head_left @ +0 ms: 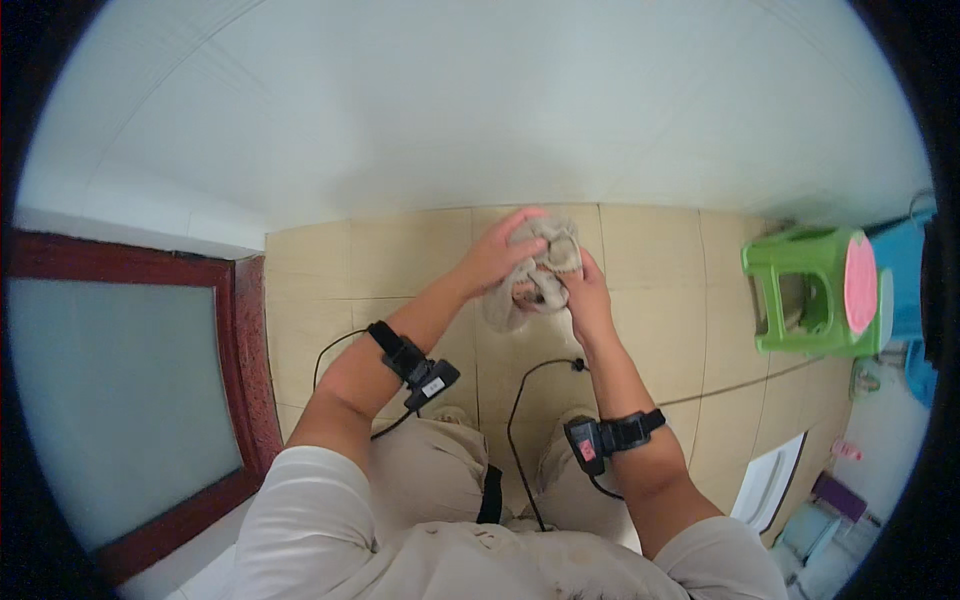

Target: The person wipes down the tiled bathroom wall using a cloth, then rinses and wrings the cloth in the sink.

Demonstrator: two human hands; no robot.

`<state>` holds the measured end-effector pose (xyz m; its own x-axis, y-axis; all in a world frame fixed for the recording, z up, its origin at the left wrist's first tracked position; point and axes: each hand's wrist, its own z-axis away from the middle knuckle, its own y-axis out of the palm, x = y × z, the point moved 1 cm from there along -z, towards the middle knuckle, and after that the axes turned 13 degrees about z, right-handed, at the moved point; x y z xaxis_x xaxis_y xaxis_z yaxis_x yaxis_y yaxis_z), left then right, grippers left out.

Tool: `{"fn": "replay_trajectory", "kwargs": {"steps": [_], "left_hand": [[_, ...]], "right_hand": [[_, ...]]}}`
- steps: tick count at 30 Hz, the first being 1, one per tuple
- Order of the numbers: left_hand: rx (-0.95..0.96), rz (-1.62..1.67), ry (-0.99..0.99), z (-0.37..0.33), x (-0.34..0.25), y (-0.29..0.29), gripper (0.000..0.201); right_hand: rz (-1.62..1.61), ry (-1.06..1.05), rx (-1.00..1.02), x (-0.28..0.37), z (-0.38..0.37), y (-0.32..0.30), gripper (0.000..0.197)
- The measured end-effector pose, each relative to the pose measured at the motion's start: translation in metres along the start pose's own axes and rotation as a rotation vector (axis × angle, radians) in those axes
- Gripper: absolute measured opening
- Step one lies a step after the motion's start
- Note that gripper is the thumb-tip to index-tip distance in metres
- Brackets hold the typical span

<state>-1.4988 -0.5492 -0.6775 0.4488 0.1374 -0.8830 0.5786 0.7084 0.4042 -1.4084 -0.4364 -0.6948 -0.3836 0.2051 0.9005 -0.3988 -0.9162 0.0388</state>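
Note:
A crumpled grey-beige cloth (507,300), with darker stains or patches near its middle, is bunched up in front of me above the tiled floor. My left hand (495,252) is closed on its upper left part, with the fingers over the top. On the other side my right hand (591,298) grips the cloth's right edge, thumb up along the folds. Some of the fingers are hidden in the cloth. One end of it hangs down below my left hand.
A white wall (420,110) rises straight ahead. To the left is a dark red framed door (228,330) with a frosted panel. A green plastic stool (800,290) with a pink top stands right, beside blue containers (900,270). Black cables (515,410) hang from my arm straps.

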Motion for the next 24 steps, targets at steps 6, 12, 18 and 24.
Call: {"fn": "replay_trajectory", "kwargs": {"steps": [6,12,18,24], "left_hand": [[-0.067,-0.069,-0.228,0.021,-0.001,-0.013,0.031],[-0.162,-0.059,-0.201,0.018,-0.012,-0.014,0.029],[-0.338,0.219,-0.173,0.020,0.030,-0.036,0.028],[-0.424,0.182,-0.311,0.025,-0.001,-0.049,0.033]], "right_hand": [[0.146,-0.122,0.111,-0.005,-0.012,-0.009,0.015],[0.360,-0.133,0.254,0.008,-0.039,-0.019,0.014],[0.800,-0.047,0.350,0.031,-0.054,-0.015,0.022],[0.965,0.150,0.475,0.082,-0.090,-0.009,0.027]]}}
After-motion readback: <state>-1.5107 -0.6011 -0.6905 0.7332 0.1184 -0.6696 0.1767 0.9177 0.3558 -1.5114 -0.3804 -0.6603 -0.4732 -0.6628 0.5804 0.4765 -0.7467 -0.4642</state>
